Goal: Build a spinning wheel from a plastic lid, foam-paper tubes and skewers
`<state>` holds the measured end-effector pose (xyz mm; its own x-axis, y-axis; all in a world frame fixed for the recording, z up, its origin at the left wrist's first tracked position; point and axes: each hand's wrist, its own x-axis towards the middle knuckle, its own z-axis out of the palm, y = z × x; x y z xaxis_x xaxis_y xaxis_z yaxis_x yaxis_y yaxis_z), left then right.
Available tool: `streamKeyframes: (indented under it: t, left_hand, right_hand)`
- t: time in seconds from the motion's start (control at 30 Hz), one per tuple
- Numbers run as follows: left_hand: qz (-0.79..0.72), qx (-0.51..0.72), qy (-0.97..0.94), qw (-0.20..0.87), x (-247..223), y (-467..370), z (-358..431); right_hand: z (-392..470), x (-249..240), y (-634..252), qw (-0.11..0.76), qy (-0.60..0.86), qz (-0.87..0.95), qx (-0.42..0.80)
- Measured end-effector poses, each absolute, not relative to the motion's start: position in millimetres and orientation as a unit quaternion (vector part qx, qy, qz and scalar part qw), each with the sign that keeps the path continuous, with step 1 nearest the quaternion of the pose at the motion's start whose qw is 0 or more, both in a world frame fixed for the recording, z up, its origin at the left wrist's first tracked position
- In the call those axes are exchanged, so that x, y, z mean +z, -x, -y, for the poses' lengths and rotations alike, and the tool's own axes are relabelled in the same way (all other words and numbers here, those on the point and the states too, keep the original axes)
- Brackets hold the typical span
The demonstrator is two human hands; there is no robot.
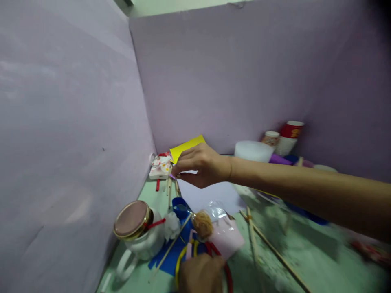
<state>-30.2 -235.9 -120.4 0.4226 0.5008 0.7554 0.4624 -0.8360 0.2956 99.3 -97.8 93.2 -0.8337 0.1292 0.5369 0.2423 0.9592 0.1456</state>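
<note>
My right hand (pixel 201 165) reaches in from the right, over a white paper sheet (pixel 210 197). Its thumb and fingertips are pinched; whatever may lie between them is too small to make out. My left hand (pixel 201 274), blurred at the bottom edge, has curled fingers whose grip is hidden. Around it are a yellow ring (pixel 179 264), a red ring (pixel 228 276) and a pale pink strip (pixel 189 249). Just beyond lie a plastic bag of rubber bands (pixel 203 225), a pink paper piece (pixel 227 238) and blue sheet material (pixel 166 258).
A white mug (pixel 146 242) with a round lidded top stands at left. Wooden sticks (pixel 271 246) lie at right, some joined. Behind are a yellow sheet (pixel 187 146), a white box (pixel 160 169), a translucent bowl (pixel 254 150) and stacked paper cups (pixel 288 138). Pale purple walls enclose the table.
</note>
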Motion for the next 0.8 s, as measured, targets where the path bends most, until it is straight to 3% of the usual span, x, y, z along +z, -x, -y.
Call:
streamKeyframes:
  t: [0.07,0.13,0.2,0.27,0.4,0.47,0.53,0.67,0.73,0.8]
  left_hand:
    - [-0.338,0.492,-0.795,0.105,-102.4,28.8,237.8]
    - [-0.427,0.527,-0.685,0.266,-77.7,20.8,242.7]
    - [-0.433,0.508,-0.557,0.494,-52.9,5.0,251.3]
    - [-0.397,0.456,-0.460,0.650,-34.5,-16.2,264.3]
    - [-0.372,0.381,-0.343,0.774,-24.9,-56.6,293.2]
    - [-0.404,0.375,-0.347,0.759,-28.2,-68.5,299.0]
    - [-0.493,0.353,-0.444,0.660,-31.5,-74.6,296.2]
    - [-0.631,0.263,-0.619,0.386,-35.0,-81.3,282.5]
    - [-0.660,0.199,-0.662,0.294,-37.8,-86.0,281.2]
    - [-0.683,0.080,-0.703,0.180,-41.4,-91.3,284.0]
  right_hand:
    - [145.1,107.2,-131.6,0.328,0.096,0.932,-0.118]
    - [197.5,105.0,-163.9,0.339,0.097,0.923,-0.152]
    - [247.7,83.1,-190.7,0.323,0.077,0.921,-0.204]
    - [287.8,46.1,-209.3,0.340,0.051,0.907,-0.242]
    - [325.5,-23.8,-227.4,0.408,0.084,0.891,-0.179]
    - [330.2,-38.1,-234.5,0.427,0.074,0.888,-0.157]
    - [332.8,-40.2,-244.6,0.396,0.152,0.897,-0.127]
    - [336.4,-38.5,-268.0,0.191,0.529,0.826,0.040]
    - [334.4,-42.7,-275.1,0.098,0.612,0.777,0.108]
    - [329.7,-49.5,-277.8,0.057,0.646,0.749,0.139]
